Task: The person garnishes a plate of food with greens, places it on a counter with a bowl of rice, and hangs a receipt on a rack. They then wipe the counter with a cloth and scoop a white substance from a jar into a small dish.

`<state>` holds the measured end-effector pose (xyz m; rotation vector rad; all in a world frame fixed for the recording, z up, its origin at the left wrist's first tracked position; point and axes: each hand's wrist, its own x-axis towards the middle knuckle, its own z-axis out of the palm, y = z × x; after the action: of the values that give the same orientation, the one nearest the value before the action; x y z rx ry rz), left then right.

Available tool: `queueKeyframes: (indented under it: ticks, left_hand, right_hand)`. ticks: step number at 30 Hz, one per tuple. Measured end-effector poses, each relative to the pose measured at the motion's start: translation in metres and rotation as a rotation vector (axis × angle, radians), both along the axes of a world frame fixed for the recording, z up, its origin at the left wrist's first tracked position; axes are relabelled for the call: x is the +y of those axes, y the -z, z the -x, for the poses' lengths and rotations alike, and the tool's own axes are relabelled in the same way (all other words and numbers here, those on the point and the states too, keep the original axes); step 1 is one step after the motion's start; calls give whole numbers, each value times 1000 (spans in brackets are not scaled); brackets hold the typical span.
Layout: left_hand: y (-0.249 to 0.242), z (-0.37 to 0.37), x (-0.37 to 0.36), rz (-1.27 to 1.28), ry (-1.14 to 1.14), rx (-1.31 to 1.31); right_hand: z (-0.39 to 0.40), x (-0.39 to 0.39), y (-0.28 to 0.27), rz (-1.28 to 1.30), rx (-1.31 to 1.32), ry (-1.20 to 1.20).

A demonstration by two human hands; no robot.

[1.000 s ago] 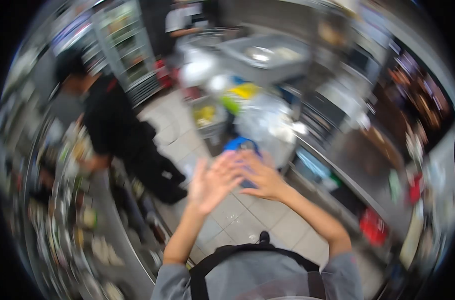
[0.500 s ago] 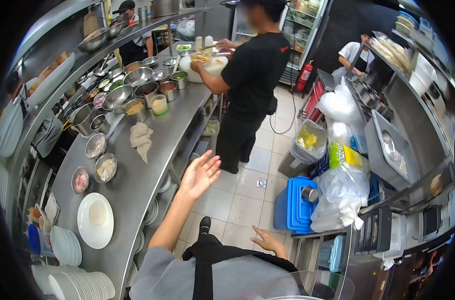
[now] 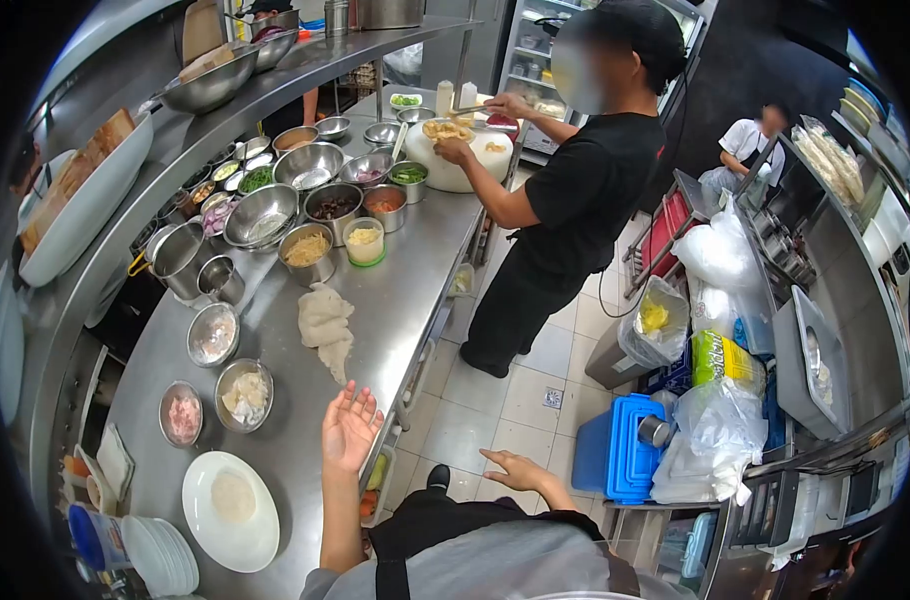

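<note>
My left hand (image 3: 352, 428), palm up with fingers apart, is at the edge of the steel counter (image 3: 295, 440) and holds nothing. Just beyond its fingertips lies a crumpled cream cloth (image 3: 325, 325). My right hand (image 3: 518, 470) hangs over the floor in front of my body, fingers stretched out and empty. Left of my left hand stand a metal bowl of pale pieces (image 3: 245, 397), a bowl of pink meat (image 3: 184, 416) and another small metal bowl (image 3: 213, 335). A white oval plate (image 3: 203, 530) with a pale round patch in its middle sits nearer to me.
A co-worker in black (image 3: 600, 170) stands at the counter, holding food over a large white container (image 3: 445, 165). Metal bowls and pots of ingredients (image 3: 308, 252) crowd the counter's far part. Right of the tiled aisle are a blue cooler (image 3: 620, 445), a bin (image 3: 635, 340) and plastic bags (image 3: 715, 430).
My view has shifted toward the counter. My left hand has moved from over the aisle to the counter's edge near the cloth. My right hand stays open in front of me.
</note>
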<state>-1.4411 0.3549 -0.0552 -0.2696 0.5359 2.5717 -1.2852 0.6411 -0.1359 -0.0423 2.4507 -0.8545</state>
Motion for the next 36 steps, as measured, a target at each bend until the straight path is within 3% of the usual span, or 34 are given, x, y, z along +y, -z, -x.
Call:
queueKeyframes:
  ticks: [8,17,25,28,36]
  left_hand:
    - [2,18,19,-69,46,-34]
    - [-7,3,26,19,-110,-54]
    - [-13,11,52,23,-38,-28]
    - [-16,24,63,-28,55,16]
    - [-58,122,104,186,264,301]
  right_hand:
    - [25,15,20,-31,-139,-106]
    - [59,48,34,-4,-19,-135]
    - [71,62,22,74,-87,-159]
    - [79,77,32,162,27,-226]
    - [161,95,-95,594,229,-109]
